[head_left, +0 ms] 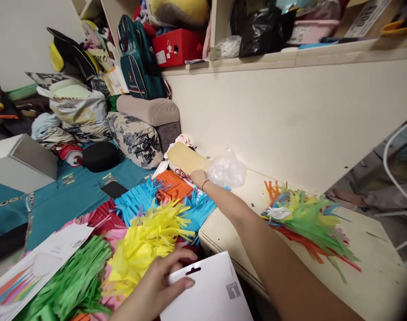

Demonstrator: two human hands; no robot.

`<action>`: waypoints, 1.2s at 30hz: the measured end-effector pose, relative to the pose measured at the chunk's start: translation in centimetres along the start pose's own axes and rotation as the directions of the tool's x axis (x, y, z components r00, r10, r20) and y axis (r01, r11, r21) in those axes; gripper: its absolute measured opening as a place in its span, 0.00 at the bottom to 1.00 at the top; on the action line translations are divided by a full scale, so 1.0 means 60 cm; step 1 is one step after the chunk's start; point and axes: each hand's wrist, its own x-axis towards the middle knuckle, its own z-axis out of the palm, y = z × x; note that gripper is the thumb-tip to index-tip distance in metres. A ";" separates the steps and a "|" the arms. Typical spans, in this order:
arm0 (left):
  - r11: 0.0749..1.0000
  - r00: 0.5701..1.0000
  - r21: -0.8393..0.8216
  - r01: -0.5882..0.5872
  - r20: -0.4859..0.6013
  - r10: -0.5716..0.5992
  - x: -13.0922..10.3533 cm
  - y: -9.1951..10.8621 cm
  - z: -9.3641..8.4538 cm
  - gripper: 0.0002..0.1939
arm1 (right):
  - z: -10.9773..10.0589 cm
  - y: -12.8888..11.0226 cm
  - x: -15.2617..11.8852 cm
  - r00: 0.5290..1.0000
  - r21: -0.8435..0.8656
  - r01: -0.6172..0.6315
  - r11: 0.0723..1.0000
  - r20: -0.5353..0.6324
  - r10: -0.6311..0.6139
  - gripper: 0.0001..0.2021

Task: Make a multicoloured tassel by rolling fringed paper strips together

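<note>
A flat white card box (203, 290) with a smooth, matte face fills the lower middle of the view, tilted, its bottom cut off by the frame. Near its top edge is a dark hanging slot with a small hump; toward the right is a grey printed square bearing a pale "1" under tiny lettering too small to read. A fold line runs close to its right side.

The left hand (160, 278) has the box by its upper left corner, its grip pinched closed with the thumb on the face and the fingers at the edge.

The right hand (199, 178) is stretched forward, a thin red cord (205, 183) at its wrist, to a beige, round-ended smooth piece (186, 157) at the far end of the cream-coloured table (237, 232). Its fingers are curled, but whether that grip has hold of anything cannot be told. Just beside it lies a crumpled clear plastic bag (226, 168).

Yellow fringed paper strips (150, 236) spread beyond the left hand, near green fringed paper strips (73, 276).
</note>
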 end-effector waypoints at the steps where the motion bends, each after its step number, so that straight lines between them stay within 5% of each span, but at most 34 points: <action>1: 1.000 1.000 0.005 -0.017 -0.007 0.017 -0.001 -0.003 -0.002 0.17 | 0.007 0.005 0.008 1.000 -0.024 -0.006 1.000 0.005 0.006 0.18; 8: 0.992 0.987 -0.083 -0.093 0.122 0.102 0.012 0.017 0.010 0.10 | -0.005 0.021 0.009 1.000 -0.061 0.011 0.998 0.015 -0.010 0.18; 15: 0.993 0.993 -0.060 -0.098 0.064 0.102 -0.009 0.037 0.013 0.10 | -0.068 0.001 -0.053 0.939 0.019 0.123 0.992 -0.326 -0.111 0.17; 17: 0.993 0.993 -0.049 -0.106 0.038 0.108 -0.018 0.042 0.014 0.11 | -0.089 0.006 -0.096 0.858 0.063 0.199 0.978 -0.494 -0.142 0.18; 20: 0.993 0.994 -0.061 -0.106 -0.027 0.104 -0.032 0.052 0.018 0.11 | -0.113 0.037 -0.199 0.656 0.181 0.395 0.901 -0.741 -0.139 0.14; 21: 0.991 0.994 -0.087 -0.103 -0.043 0.100 -0.036 0.057 0.019 0.14 | -0.118 0.049 -0.241 0.622 0.221 0.457 0.861 -0.772 -0.132 0.12; 25: 0.961 0.996 -0.266 -0.078 -0.052 0.067 -0.046 0.090 0.024 0.41 | -0.110 0.079 -0.420 0.629 0.319 0.602 0.732 -0.754 -0.189 0.13; 28: 0.935 0.995 -0.345 -0.080 -0.075 0.058 -0.035 0.117 0.026 0.54 | -0.086 0.069 -0.527 0.592 0.293 0.702 0.649 -0.746 -0.304 0.13; 32: 0.933 0.997 -0.353 -0.071 0.000 0.076 -0.011 0.142 0.035 0.42 | -0.076 0.064 -0.606 0.545 0.272 0.812 0.517 -0.671 -0.502 0.14; 34: 0.941 0.997 -0.330 -0.068 0.012 0.076 -0.007 0.151 0.045 0.28 | -0.093 0.075 -0.628 0.615 0.244 0.759 0.603 -0.571 -0.544 0.15; 36: 0.952 0.998 -0.300 -0.060 0.013 0.067 -0.010 0.160 0.059 0.22 | -0.120 0.082 -0.647 0.695 0.201 0.625 0.754 -0.581 -0.422 0.17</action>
